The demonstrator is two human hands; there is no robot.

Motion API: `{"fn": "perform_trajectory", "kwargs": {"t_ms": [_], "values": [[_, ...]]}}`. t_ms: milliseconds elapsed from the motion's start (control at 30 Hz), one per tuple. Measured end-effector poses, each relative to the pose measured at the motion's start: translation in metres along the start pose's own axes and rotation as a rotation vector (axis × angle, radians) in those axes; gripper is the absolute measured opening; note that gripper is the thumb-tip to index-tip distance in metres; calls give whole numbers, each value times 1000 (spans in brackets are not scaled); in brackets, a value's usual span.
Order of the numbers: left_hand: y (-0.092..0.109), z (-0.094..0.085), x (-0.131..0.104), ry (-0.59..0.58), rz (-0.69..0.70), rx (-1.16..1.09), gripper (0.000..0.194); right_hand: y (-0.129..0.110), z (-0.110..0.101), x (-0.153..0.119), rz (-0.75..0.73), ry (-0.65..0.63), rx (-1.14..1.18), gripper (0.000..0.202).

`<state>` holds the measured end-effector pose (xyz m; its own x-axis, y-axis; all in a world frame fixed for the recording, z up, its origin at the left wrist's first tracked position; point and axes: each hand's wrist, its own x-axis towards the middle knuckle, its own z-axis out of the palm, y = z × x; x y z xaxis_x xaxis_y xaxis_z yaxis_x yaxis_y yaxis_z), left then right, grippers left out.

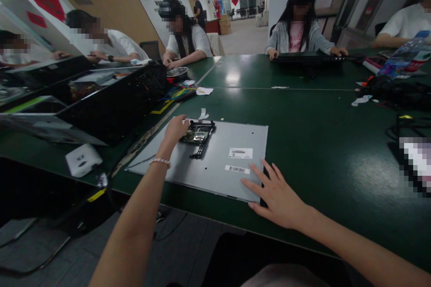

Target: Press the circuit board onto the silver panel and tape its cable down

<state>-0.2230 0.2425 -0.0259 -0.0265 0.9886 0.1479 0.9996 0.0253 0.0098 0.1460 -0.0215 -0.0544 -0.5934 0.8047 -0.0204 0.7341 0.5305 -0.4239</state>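
A grey metal panel (218, 152), the back of a flat screen, lies face down on the green table (303, 112) in front of me. A small green circuit board in a black frame (198, 134) sits on its far left part. My left hand (175, 129), with a bead bracelet on the wrist, rests its fingers on the left edge of that board. My right hand (274, 193) lies flat with fingers spread on the panel's near right corner, beside two white barcode labels (239, 153).
A black monitor housing (111, 98) lies to the left, with coloured cables (177, 93) and a metal bowl (177, 72) behind it. A white device (83, 159) sits near left. Several other people sit around the table. Black cables (400, 94) lie at right.
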Motion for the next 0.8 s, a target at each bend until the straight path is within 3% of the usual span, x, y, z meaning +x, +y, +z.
{"fn": "perform_trajectory", "kwargs": {"t_ms": [167,300,400,500,567,700,800], "values": [[-61,5,-19,136,-188,-161,46,-2,-1,-1,4,18,0,59],[-82,3,-38,167,-231,-163,43,-2,1,-1,-2,23,-3,60],[-67,1,-54,242,-133,-166,46,-1,2,-1,-4,21,1,60],[-30,3,-72,271,30,-237,50,0,3,-1,-2,22,4,60],[0,6,-85,201,100,-268,55,0,4,-1,-2,18,6,60],[41,10,-104,51,63,-189,66,1,3,-1,-5,12,7,61],[43,10,-104,37,16,-156,65,1,3,-2,-7,15,4,60]]}}
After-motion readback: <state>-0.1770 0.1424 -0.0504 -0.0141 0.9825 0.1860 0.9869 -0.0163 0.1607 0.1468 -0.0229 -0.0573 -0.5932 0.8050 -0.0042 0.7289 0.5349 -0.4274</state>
